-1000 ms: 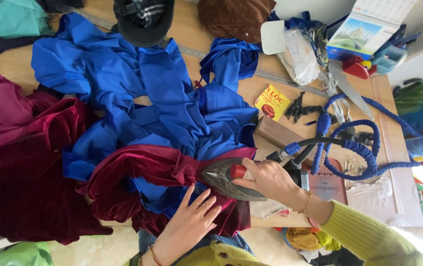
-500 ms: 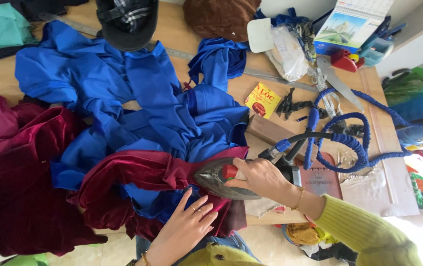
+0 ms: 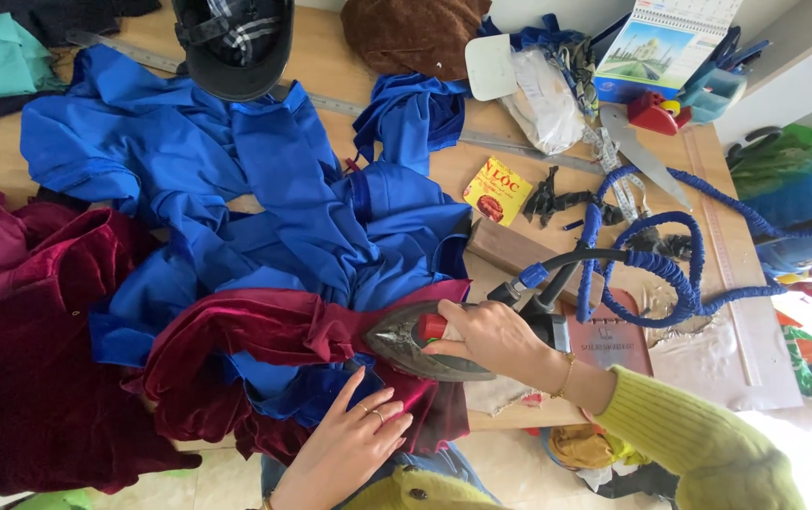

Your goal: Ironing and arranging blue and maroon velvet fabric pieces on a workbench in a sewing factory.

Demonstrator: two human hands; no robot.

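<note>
Pressing maroon velvet with a hot iron amid 2 heaped fabrics.

The maroon velvet (image 3: pixel 264 331) lies over the blue cloth (image 3: pixel 236 189) at the table's (image 3: pixel 406 170) near edge; the right hand (image 3: pixel 486 335) grips the iron (image 3: pixel 425 342) on it, while the left hand (image 3: pixel 354 439) lies flat and open just beside the iron's tip, so a slip could burn fingers or scorch the pile. The blue hose (image 3: pixel 670 269) might snag. An upturned black cap (image 3: pixel 233 42) holds nothing I can make out.

The right hand (image 3: pixel 486 337) covers most of the iron's (image 3: pixel 425 342) handle; its soleplate is hidden against the maroon velvet (image 3: pixel 264 331). The left hand (image 3: pixel 349 449) is cut at the wrist by the bottom edge, the helmet (image 3: pixel 233 42) by the top
</note>
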